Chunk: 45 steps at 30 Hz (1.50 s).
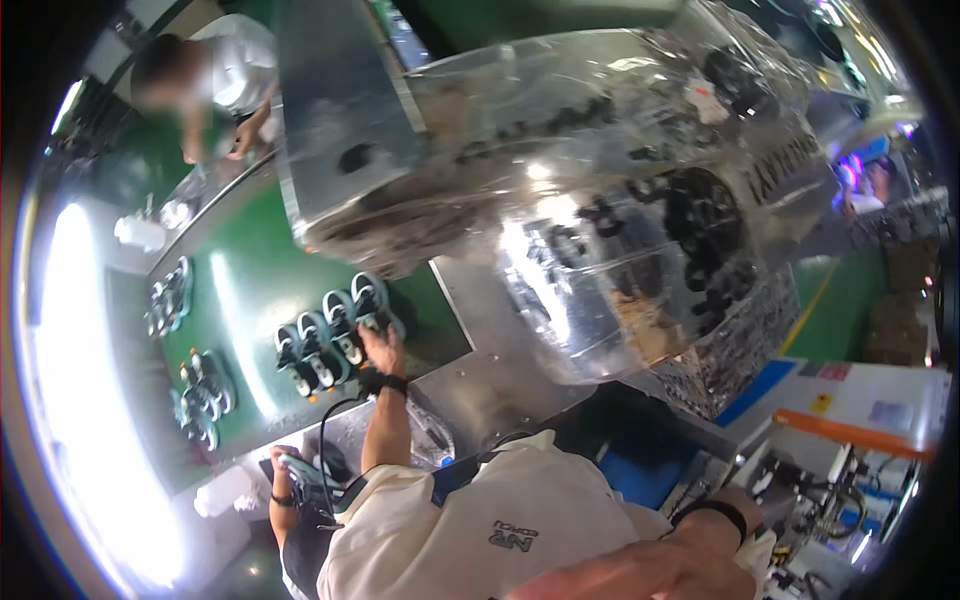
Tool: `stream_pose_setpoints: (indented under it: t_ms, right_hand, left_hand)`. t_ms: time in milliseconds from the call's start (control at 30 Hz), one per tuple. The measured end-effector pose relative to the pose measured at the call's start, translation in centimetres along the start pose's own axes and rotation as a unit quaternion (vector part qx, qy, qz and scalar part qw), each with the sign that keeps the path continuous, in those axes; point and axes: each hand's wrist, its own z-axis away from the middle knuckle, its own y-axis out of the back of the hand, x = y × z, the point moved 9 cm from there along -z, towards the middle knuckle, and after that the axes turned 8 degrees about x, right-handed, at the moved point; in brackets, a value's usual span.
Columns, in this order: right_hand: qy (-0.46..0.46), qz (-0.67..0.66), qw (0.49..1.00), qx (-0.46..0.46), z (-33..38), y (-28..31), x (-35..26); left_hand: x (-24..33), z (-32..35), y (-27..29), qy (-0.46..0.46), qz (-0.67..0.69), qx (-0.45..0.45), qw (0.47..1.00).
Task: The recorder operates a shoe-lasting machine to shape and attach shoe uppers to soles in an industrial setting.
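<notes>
Across the left half of the view stretches a glossy green worktop (245,285), streaked by reflected light, with bare metal (500,385) along its right side. Beyond its far edge is a co-worker (240,75) in white, and a bright light (75,380) glares at far left. A bulky silver form (625,270) sheathed in crumpled clear plastic fills the upper right; its contents are hard to make out. A white container (140,233) stands by the worktop's far left corner. Four dark shoes (318,345) with pale soles line up on the green, more shoes (208,380) lying toward the left edge. The left hand (383,350) touches the near end of the row's rightmost shoe (368,294); whether it grips, I cannot tell. The right hand (650,575), before the white shirt (430,530), is partly cropped, its hold unclear. Another hand (287,470), lower left, grasps a pale-and-dark object
</notes>
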Motion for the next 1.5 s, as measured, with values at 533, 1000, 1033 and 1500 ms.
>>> stream_pose_setpoints:
  t_ms: [533, 1000, 1033, 1500]
  right_hand:
    - [0.030, -0.164, 0.946, -0.279, -1.7, 14.4, -10.6]
    - [0.026, 0.738, 0.667, 0.098, -14.6, 50.9, -2.4]
    - [-0.049, 0.720, 0.687, 0.078, -15.4, 51.4, -1.7]
    - [0.185, 0.523, 0.806, 0.209, -15.9, 54.7, -2.9]
  left_hand:
    - [28.2, -5.1, 11.4, -0.144, 0.124, 0.099, 0.977]
    - [87.5, 26.1, -0.9, -0.656, -0.069, -0.151, 0.736]
    - [88.4, 26.1, -4.3, -0.689, -0.137, -0.128, 0.700]
    - [89.2, 24.2, -13.2, -0.641, -0.344, 0.056, 0.684]
